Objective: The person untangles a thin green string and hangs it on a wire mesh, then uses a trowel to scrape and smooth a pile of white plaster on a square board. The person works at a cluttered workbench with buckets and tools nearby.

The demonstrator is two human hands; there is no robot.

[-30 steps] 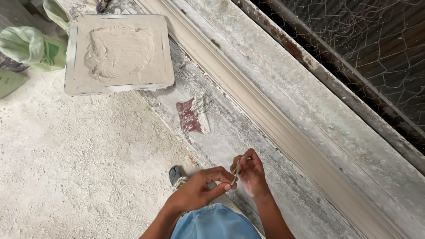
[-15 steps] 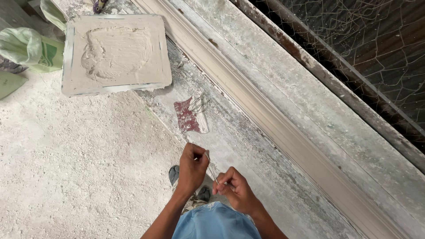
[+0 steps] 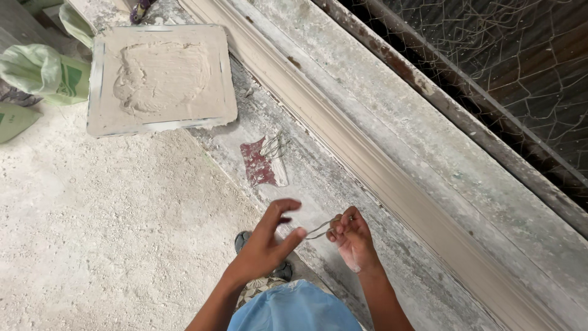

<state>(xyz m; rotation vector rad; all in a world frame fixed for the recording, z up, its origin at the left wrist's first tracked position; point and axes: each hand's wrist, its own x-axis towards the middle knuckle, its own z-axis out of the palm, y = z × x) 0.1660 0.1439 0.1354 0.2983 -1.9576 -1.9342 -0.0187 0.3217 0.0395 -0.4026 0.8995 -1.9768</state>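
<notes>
Your right hand [image 3: 354, 240] is curled closed, fingertips pinching one end of a thin wire [image 3: 320, 230] at about chest level. Your left hand [image 3: 269, 242] is partly open: thumb and forefinger meet the wire's other end, while the remaining fingers are spread and lifted clear. The wire runs short and nearly level between the two hands, which are near each other but not touching. Whether the left fingertips truly clamp the wire or only touch it cannot be told. Both hands hover above a dusty grey ledge [image 3: 392, 122] that runs diagonally from upper left to lower right. Below the hands you can see a dark shoe [image 3: 243, 240] on the floor [image 3: 110, 233], which is covered with pale grit. Just beyond the hands, on the ledge's near strip, lies a red-and-white scrap [image 3: 260, 164] with a small tangle of wires [image 3: 275, 147] resting on its upper end. Farther off at upper left sits a square tray [image 3: 95, 110] filled with wet grey plaster. Green sacks [image 3: 43, 70] lie left of the tray. Wire mesh [image 3: 520, 67] fills the upper right.
</notes>
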